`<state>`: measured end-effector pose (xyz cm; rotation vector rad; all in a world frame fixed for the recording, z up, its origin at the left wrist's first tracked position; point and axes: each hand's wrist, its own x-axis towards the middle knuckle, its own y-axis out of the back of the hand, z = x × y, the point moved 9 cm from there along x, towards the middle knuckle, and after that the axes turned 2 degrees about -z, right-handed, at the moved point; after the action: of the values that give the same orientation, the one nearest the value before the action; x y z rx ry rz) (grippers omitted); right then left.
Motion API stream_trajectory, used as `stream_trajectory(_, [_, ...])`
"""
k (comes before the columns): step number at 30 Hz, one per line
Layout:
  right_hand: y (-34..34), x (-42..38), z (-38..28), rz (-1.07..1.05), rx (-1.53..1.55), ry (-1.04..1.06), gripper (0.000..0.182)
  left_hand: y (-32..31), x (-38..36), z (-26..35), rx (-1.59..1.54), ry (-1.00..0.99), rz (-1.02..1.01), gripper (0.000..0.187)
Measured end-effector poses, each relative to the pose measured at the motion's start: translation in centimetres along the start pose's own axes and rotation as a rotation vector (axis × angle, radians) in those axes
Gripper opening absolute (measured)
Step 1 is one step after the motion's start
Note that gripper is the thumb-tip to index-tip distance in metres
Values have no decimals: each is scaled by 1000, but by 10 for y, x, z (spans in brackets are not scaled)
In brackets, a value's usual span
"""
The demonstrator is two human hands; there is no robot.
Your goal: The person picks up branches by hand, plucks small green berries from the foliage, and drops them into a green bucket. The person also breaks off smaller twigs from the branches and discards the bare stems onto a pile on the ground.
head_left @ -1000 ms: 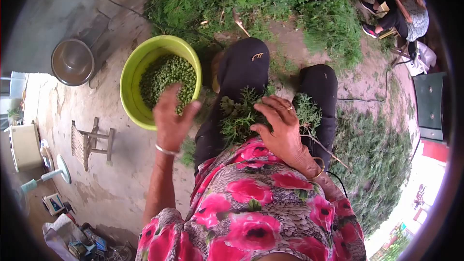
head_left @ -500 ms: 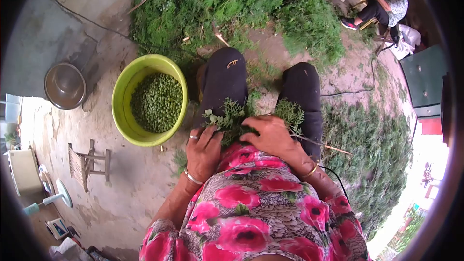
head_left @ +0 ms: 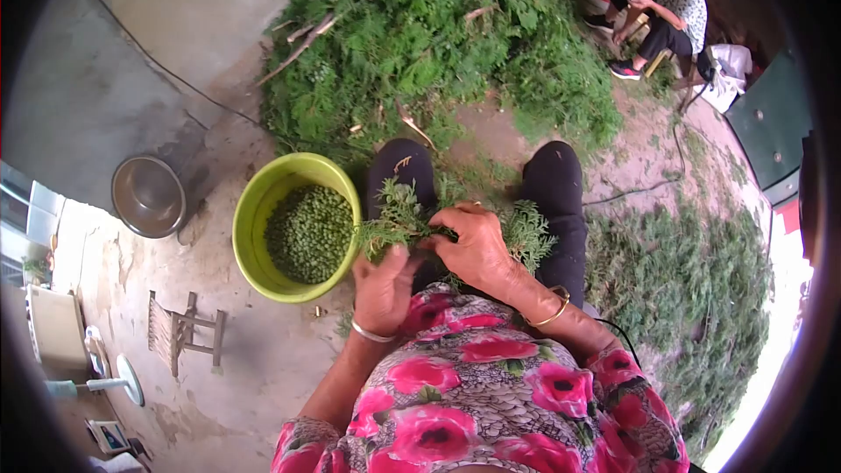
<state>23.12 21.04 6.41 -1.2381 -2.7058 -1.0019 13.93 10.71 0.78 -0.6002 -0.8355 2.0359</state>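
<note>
Over my lap lies a leafy green sprig point(head_left: 531, 236), of a scaly, cypress-like kind, its foliage spreading out on both sides of my right hand point(head_left: 474, 243). That hand is closed round its middle, fingers bent and thumb tucked in. My left hand point(head_left: 383, 291) is beside the leafy left end of the sprig, just right of the bucket, its fingers smeared by motion. To the left stands a yellow-green bucket point(head_left: 248, 256), partly filled with small round green cones point(head_left: 308, 235).
A big heap of green branches point(head_left: 394, 44) lies ahead, and more cut greenery point(head_left: 674, 307) covers the ground at right. A metal basin point(head_left: 149, 197) and a small wooden stool point(head_left: 186, 333) stand left. Another person point(head_left: 679, 9) sits at upper right.
My left hand has come away from the middle of the sprig, toward the bucket. My right hand keeps its hold on the sprig. The whole view has shifted a little.
</note>
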Motion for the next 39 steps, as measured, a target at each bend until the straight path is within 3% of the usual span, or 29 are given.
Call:
stream_trajectory(3, [12,1,-23,124,-113,53,18,-26,2,4,51,-3,-73,30])
stream_trajectory(7, [14,-6,-38,247,-131,127,20,-15,15,5,-22,-11,20,25])
stream_trajectory(10, [19,-14,-48,220,-189,162,34,-7,21,-3,-115,94,51,25])
stream_trajectory(12, [24,-16,-53,186,-299,182,48,-16,28,-11,-349,248,-5,27])
stream_trajectory(17, [30,-7,-64,177,-379,255,58,-27,77,15,-375,215,-87,30])
stream_trajectory(21, [17,2,-81,19,-327,326,75,-30,116,71,-249,-7,-123,29])
stream_trajectory(23, [14,3,-91,-16,-281,421,75,-53,122,119,529,-428,-291,27])
stream_trajectory(24, [20,3,-99,5,-267,452,71,-49,136,115,-210,-165,-215,26])
stream_trajectory(25, [23,4,-100,6,-266,470,71,-52,137,126,-208,-183,-219,26])
stream_trajectory(27, [36,5,-104,67,-179,523,63,-75,124,172,887,-677,-156,44])
stream_trajectory(28, [49,7,-110,136,-151,517,54,-88,125,184,661,-768,-220,40])
stream_trajectory(29, [53,9,-108,139,-143,526,54,-93,132,193,670,-777,-220,40])
stream_trajectory(31, [71,10,-95,275,-199,440,46,-100,159,182,-139,-242,-516,38])
stream_trajectory(32, [91,16,-110,357,-184,401,35,-109,158,182,-7,-176,-650,33])
stream_trajectory(33, [100,21,-116,356,-177,382,35,-102,161,171,-2,-158,-642,33])
stream_trajectory(35, [119,29,-107,407,-54,263,30,-76,151,171,1106,-809,-265,24])
stream_trajectory(37, [111,37,-85,428,50,222,29,-85,122,153,1097,-647,-213,24])
stream_trajectory(39, [80,41,-52,273,305,77,28,-67,115,108,1118,-266,-344,22])
